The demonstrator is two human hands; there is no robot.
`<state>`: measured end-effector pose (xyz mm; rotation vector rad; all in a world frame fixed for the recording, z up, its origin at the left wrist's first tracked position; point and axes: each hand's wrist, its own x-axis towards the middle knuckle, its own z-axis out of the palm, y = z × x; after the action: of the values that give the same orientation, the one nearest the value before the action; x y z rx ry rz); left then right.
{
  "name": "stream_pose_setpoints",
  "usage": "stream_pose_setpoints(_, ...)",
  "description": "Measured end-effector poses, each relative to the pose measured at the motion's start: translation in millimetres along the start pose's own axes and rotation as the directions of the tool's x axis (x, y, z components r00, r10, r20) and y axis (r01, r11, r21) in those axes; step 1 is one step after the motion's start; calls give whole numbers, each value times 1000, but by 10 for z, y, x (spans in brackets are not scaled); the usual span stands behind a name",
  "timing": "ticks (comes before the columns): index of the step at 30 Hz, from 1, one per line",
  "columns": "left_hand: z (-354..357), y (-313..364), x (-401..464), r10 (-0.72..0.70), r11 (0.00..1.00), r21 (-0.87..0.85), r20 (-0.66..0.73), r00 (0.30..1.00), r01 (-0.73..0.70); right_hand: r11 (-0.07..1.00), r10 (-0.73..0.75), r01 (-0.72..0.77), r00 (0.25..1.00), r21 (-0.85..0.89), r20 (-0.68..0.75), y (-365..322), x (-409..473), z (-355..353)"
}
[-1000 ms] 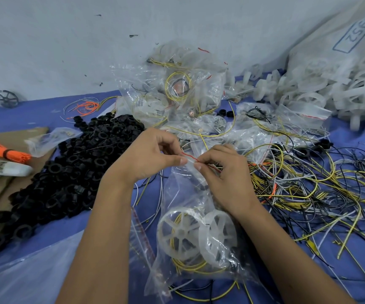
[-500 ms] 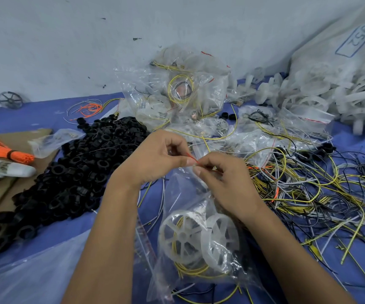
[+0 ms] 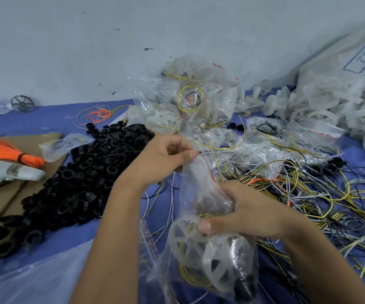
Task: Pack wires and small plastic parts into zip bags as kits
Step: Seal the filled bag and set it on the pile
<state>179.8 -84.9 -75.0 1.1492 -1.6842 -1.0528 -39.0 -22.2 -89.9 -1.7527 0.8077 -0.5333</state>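
A clear zip bag point(image 3: 201, 194) hangs between my hands over the blue sheet. Inside it lie two white spoked plastic wheels point(image 3: 186, 240), coiled yellow wire and small black parts. My left hand point(image 3: 166, 159) pinches the bag's top edge at its red zip strip. My right hand point(image 3: 240, 211) grips the bag around its middle, thumb pressed on the front just above the wheels. A heap of black plastic rings point(image 3: 76, 185) lies to the left. Loose yellow, black and white wires point(image 3: 321, 194) spread to the right.
A pile of filled zip bags point(image 3: 190, 102) leans against the wall behind. White wheels point(image 3: 321, 108) spill from a big sack at the right. An orange wire bundle point(image 3: 8, 150) and a white tool point(image 3: 6, 174) lie on cardboard at left. Empty bags point(image 3: 34, 279) lie at the near left.
My right hand left the bag's top edge and moved down, now gripping the bag's middle. My left hand kept its pinch on the top.
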Motion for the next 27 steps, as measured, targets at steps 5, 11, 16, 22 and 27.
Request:
stream_pose_setpoints(5, -167, -65, -92, -313, 938, -103, 161, 936, 331, 999, 38, -40, 991, -9, -128, -93, 105, -173)
stream_pose_setpoints(11, -195, -163, 43, -395, 843, -474, -224, 891, 255, 997, 59, -19, 827, 77, -559, -264, 935, -822)
stream_pose_setpoints(16, -188, -295, 109, -407, 858, -476, -402, 820, 192, 887, -60, -395, 418, -240, -907, -416, 1778, -1434)
stream_pose_setpoints(22, 17, -540, 151, -241, 968, -184, -493, 836, 171, 439, -196, -449, 798, -778, -570, 153, 2294, -1298)
stream_pose_setpoints(27, 122, -714, 181, -52, 982, 137, -459, 887, 128, 461, -22, -453, 854, -763, -520, 447, 2461, -1469)
